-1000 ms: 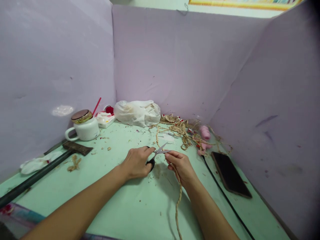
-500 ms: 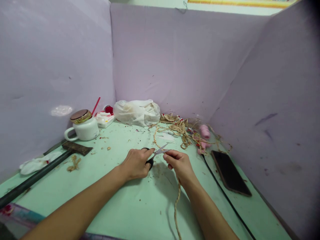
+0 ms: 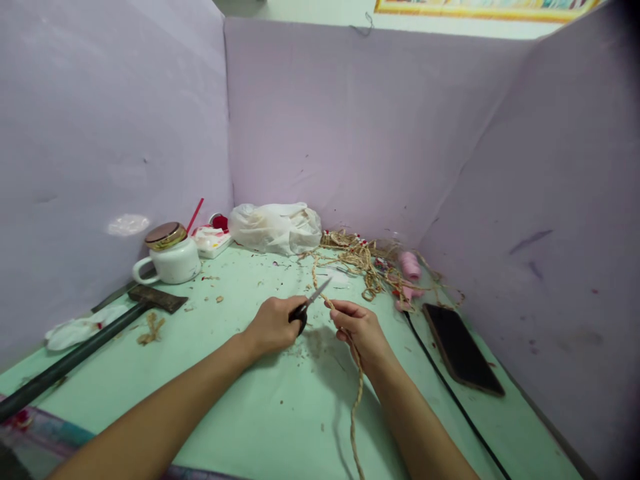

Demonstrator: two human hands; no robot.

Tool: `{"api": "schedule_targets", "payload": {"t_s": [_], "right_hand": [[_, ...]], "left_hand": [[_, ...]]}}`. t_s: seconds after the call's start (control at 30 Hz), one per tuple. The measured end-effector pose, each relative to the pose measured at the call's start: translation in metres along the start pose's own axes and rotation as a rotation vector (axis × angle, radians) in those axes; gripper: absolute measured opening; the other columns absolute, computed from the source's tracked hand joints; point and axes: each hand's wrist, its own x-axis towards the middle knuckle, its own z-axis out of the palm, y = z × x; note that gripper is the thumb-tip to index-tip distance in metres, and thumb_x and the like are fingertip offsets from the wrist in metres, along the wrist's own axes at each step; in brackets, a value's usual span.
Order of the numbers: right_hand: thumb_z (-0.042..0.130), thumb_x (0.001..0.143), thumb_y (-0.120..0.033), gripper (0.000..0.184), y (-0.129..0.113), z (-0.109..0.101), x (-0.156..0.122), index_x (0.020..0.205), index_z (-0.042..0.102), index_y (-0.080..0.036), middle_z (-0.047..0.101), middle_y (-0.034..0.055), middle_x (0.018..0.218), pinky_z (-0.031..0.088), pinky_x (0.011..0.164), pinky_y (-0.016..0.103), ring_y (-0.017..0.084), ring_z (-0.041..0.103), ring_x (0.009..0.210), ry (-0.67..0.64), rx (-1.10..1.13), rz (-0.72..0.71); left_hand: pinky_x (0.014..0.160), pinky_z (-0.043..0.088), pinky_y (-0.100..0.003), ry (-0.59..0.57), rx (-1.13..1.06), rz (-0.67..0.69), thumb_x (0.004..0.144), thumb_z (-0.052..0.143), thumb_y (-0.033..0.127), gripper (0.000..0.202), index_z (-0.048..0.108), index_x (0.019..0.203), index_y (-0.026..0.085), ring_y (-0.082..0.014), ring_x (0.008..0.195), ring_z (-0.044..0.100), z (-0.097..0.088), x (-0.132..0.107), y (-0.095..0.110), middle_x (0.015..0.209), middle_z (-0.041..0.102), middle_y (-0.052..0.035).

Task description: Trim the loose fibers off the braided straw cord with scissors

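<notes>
My left hand (image 3: 273, 325) is closed round the black handles of small scissors (image 3: 309, 303), whose blades point up and to the right with the tips together. My right hand (image 3: 361, 331) pinches a braided jute rope (image 3: 357, 393) just right of the blades. The rope runs down from that hand toward the near edge of the green table (image 3: 240, 393), and its other part leads back to a tangle of jute cord (image 3: 357, 257) by the rear wall.
A white mug (image 3: 170, 257) with a gold lid, a hammer (image 3: 95, 337), a white cloth (image 3: 75, 330) and a plastic bag (image 3: 275, 227) lie at the left and back. A pink spool (image 3: 410, 265), a dark phone (image 3: 463, 347) and a black cable (image 3: 450, 393) lie right. Purple panels wall in the table.
The scissor blades, apart in the earlier frames, have come together. Both hands stayed in nearly the same place.
</notes>
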Motion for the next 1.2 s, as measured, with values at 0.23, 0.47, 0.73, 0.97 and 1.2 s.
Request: {"api": "schedule_targets", "payload": {"t_s": [0.23,0.47,0.73,0.97,1.2], "right_hand": [[0.068,0.048,-0.015,0.031,-0.002,-0.002,0.002,0.078,0.067,-0.014,0.045,-0.0053,0.051,0.023,0.035,0.017,0.006,0.037,0.043,-0.096,0.108,0.115],[0.066,0.051,-0.016,0.024,-0.005,-0.002,0.001,0.075,0.066,-0.014,0.044,-0.0042,0.053,0.023,0.034,0.017,0.005,0.035,0.043,-0.154,0.191,0.121],[0.067,0.053,-0.019,0.014,-0.003,-0.003,0.0,0.065,0.061,-0.014,0.043,-0.0048,0.052,0.025,0.035,0.017,0.006,0.036,0.044,-0.176,0.138,0.061],[0.065,0.055,-0.021,0.009,0.0,-0.001,-0.002,0.059,0.06,-0.014,0.04,-0.0057,0.046,0.026,0.036,0.018,0.006,0.034,0.042,-0.165,0.036,-0.017],[0.062,0.057,-0.022,0.008,0.0,0.002,-0.004,0.059,0.061,-0.014,0.04,-0.0055,0.045,0.029,0.036,0.02,0.007,0.032,0.04,-0.146,-0.051,-0.057]], "left_hand": [[0.051,0.038,-0.02,0.21,-0.53,-0.27,0.065,0.055,0.023,0.032,0.053,0.095,0.012,-0.0107,0.055,0.05,0.002,0.009,-0.007,0.061,0.054,0.0015],[0.066,0.04,-0.024,0.086,0.081,-0.005,0.064,0.049,0.017,0.036,0.055,0.099,0.022,-0.0146,0.071,0.055,-0.002,-0.002,0.004,0.078,0.061,-0.0006],[0.065,0.041,-0.029,-0.04,0.461,0.056,0.066,0.048,0.023,0.05,0.045,0.116,0.023,-0.0203,0.075,0.057,-0.001,-0.004,0.005,0.084,0.061,-0.0037],[0.062,0.042,-0.028,-0.084,0.492,0.062,0.066,0.046,0.022,0.053,0.043,0.119,0.024,-0.0199,0.072,0.058,-0.002,-0.004,0.008,0.084,0.061,-0.0037],[0.063,0.041,-0.029,-0.114,0.48,0.057,0.067,0.046,0.021,0.053,0.042,0.12,0.026,-0.0203,0.073,0.058,-0.002,-0.004,0.008,0.085,0.062,-0.0034]]}}
